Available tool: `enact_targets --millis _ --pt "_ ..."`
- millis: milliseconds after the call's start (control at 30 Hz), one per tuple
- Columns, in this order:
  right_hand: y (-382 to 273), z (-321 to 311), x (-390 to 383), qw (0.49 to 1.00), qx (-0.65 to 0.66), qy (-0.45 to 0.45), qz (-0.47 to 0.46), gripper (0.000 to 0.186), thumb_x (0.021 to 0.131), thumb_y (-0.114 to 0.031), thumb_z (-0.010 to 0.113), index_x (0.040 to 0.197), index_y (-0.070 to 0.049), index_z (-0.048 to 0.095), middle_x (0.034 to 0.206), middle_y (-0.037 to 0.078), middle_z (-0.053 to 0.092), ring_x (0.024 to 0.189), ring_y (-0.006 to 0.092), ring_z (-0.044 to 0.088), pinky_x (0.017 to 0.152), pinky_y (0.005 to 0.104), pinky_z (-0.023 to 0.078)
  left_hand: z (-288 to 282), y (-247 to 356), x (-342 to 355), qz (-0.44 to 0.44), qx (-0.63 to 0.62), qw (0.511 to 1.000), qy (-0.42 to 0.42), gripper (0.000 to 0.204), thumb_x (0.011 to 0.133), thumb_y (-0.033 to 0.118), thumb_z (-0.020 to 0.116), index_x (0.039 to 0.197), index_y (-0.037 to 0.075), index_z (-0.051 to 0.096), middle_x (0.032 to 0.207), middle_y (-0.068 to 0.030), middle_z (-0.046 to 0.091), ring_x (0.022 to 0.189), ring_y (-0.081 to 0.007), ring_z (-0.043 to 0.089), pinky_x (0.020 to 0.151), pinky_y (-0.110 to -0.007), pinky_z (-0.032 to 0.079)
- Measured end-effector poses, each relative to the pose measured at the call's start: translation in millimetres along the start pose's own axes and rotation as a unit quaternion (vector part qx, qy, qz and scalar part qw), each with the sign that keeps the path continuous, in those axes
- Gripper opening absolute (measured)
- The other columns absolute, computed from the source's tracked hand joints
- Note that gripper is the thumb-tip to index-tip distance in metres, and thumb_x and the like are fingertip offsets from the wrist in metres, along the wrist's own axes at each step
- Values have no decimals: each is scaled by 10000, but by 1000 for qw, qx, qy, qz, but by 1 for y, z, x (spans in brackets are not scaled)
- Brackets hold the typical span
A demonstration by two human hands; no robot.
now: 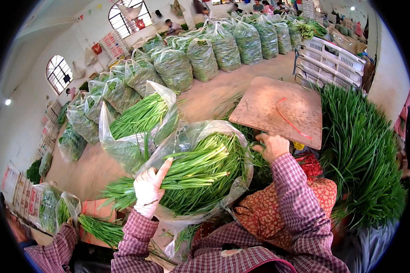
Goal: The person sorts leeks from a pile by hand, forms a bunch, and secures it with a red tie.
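My left hand (149, 189), in a pale covering, is closed around a bunch of green garlic chives (196, 170). The leafy tips spread to the left of it, and the pale cut stems point right. This bunch lies across the mouth of a clear plastic bag (242, 182) filled with more chives. My right hand (274, 146) is beside the near edge of a wooden board (264, 102), with its fingers bent and apart. Nothing shows between them. A red tie strip (290, 119) lies on the board. Below my right wrist hangs a tuft of red ties (309, 164).
A large heap of chives (360, 159) stands at the right. Another open bag of chives (141, 118) stands just beyond mine. Filled bags (173, 68) line the floor behind, with white crates (330, 61) at far right. A co-worker's plaid sleeve (59, 248) is at lower left.
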State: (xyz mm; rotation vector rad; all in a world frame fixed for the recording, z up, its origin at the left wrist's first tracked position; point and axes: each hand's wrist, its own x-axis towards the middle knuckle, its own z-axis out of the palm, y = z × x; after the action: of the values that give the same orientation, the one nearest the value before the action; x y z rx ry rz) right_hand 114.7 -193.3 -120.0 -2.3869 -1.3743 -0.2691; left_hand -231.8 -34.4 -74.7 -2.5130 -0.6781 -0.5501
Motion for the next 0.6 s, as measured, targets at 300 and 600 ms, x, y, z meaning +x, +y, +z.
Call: enact_targets --millis 300,600 --pt "-93 -26 22 926 214 -81 -301 311 837 -319 667 1055 -100 625 957 110 648 950 284 600 832 412 479 3 9 7 60 -8 998 2 877 577 29 602 1381 337 435 765 -19 467 649 -213 519 554 -353 436" --pt "-68 -1 25 797 589 -87 -103 112 904 -139 589 942 -38 556 762 59 646 709 176 642 653 304 521 5 12 4 22 -33 999 -20 954 519 5 630 1390 342 433 696 -24 427 606 -226 516 543 -355 441"
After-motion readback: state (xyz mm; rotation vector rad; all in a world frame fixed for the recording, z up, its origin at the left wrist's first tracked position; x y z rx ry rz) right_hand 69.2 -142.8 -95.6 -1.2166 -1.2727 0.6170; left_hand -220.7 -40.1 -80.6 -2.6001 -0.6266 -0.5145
